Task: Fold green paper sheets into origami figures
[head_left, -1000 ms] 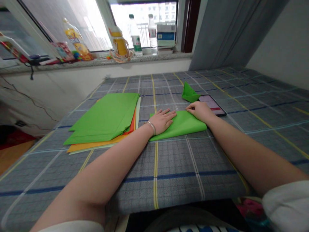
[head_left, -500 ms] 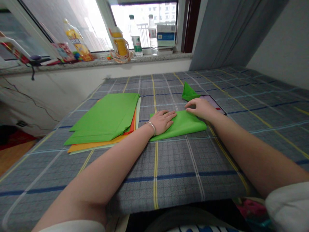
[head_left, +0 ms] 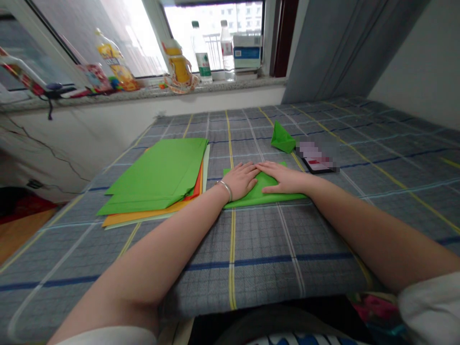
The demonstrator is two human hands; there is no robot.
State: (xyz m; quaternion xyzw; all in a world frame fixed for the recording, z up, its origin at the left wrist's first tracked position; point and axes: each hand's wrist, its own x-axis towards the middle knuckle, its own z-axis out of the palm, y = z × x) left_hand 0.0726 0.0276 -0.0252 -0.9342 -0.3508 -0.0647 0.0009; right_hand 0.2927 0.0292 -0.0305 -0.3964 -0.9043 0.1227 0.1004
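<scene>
A wide worktop (head_left: 258, 244) covered in grey plaid cloth with yellow, white and blue lines spreads before me. Beyond its far left part runs a speckled stone windowsill (head_left: 154, 91) carrying bottles and boxes. On the left of the worktop lies a stack of large paper sheets (head_left: 158, 172), green on top, with orange, red and pale green edges showing beneath. Right of that stack, near the middle, a bright green folded paper sheet (head_left: 265, 181) lies flat, its long edge toward me.

My left grip (head_left: 239, 183) is open and flat on the folded sheet's left part, palm down, pressing without grasping. My right grip (head_left: 283, 177) is open too, laid over the sheet's right part, fingers pointing left and meeting the left fingertips, thumb spread toward me; it clasps nothing.

Farther right lies a dark-edged phone (head_left: 318, 166), its screen partly blurred out. Just beside its far left corner sits a small pointed green folded-paper shape (head_left: 282, 140). A thin silver bracelet (head_left: 229, 191) circles my left wrist.
</scene>
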